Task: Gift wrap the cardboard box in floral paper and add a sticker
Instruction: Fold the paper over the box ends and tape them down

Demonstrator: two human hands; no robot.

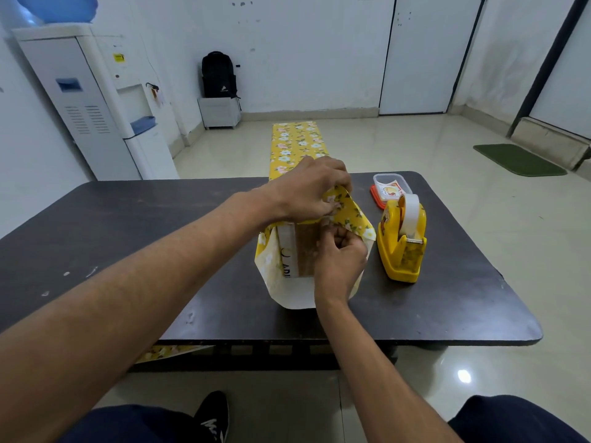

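Box (303, 251) on bench (128, 219), near end bare; left hand (307, 190) pinches paper (351, 215) at top corner; right hand (339, 257), curled, pinches paper at side; best crease tight to box edge before tape (401, 247).

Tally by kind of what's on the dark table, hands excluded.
Brown cardboard box, partly wrapped: 1
Yellow floral wrapping paper sheet: 1
Yellow tape dispenser with a white roll: 1
Clear plastic container holding stickers: 1
Total: 4
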